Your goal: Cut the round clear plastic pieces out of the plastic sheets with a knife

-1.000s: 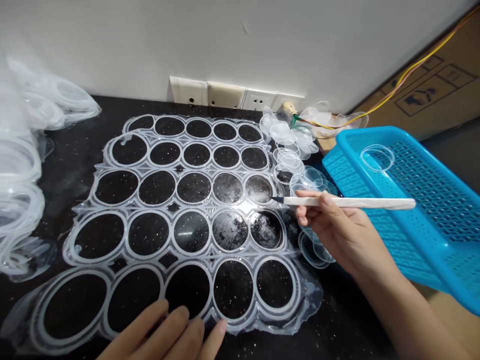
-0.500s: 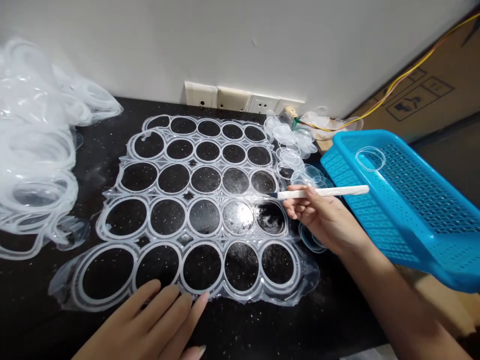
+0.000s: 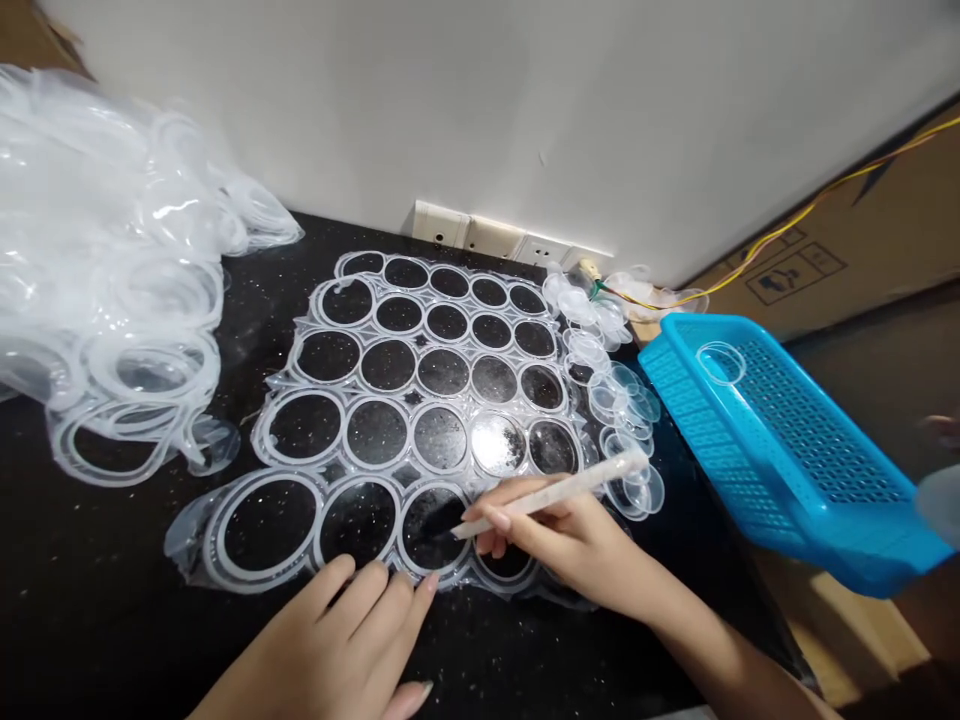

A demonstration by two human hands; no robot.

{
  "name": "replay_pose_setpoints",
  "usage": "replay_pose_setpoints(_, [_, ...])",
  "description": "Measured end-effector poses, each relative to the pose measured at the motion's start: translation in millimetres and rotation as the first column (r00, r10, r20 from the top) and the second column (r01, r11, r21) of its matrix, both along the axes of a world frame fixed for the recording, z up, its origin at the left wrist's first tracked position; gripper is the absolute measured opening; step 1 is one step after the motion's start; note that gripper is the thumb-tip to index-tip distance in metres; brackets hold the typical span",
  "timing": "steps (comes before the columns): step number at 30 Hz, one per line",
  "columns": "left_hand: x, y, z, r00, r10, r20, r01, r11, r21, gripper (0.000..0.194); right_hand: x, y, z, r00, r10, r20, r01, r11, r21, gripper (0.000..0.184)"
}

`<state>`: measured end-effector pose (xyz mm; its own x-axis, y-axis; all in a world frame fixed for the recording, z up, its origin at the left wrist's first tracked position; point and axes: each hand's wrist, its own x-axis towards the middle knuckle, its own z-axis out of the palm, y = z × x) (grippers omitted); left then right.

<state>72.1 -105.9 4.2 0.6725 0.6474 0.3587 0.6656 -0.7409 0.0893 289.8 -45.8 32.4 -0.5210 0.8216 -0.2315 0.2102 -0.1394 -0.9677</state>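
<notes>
A clear plastic sheet (image 3: 411, 397) with rows of round openings lies on a black speckled countertop (image 3: 97, 580). My right hand (image 3: 547, 530) is shut on a craft knife (image 3: 559, 495) with a pale handle. Its dark tip sits inside a round opening in the sheet's lower row, though the contact point is hard to see. My left hand (image 3: 352, 620) rests open on the sheet's lower edge, its fingertips touching the plastic and holding nothing.
A large heap of clear plastic scrap (image 3: 112, 260) lies to the left. Clear discs (image 3: 619, 400) are piled right of the sheet, beside a blue plastic basket (image 3: 780, 450) holding a clear ring (image 3: 720, 363). A blurred hand-like shape (image 3: 941, 432) shows at the right edge.
My right hand has moved down and left from the sheet's right side to its lower row, with the knife turned tip-left. The whole view has shifted, so the sheet looks smaller.
</notes>
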Motion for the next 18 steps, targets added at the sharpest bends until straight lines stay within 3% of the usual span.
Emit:
replay_pose_setpoints(5, [0.6, -0.1, -5.5, 1.0, -0.008, 0.023, 0.007, 0.999, 0.039, 0.037, 1.3, -5.4, 3.6, 0.973, 0.152, 0.171, -0.19, 0.953, 0.234, 0.019])
replay_pose_setpoints(15, [1.4, -4.1, -5.8, 1.0, -0.005, 0.009, 0.004, 0.999, 0.052, 0.036, 2.3, -5.3, 2.8, 0.937, 0.224, 0.269, -0.317, 0.871, 0.376, 0.021])
replay_pose_setpoints(18, [1.8, -4.8, -7.5, 1.0, 0.0, 0.023, -0.001, 0.999, 0.049, 0.034, 2.7, -8.0, 3.1, 0.917, 0.244, 0.317, -0.375, 0.798, 0.472, 0.019])
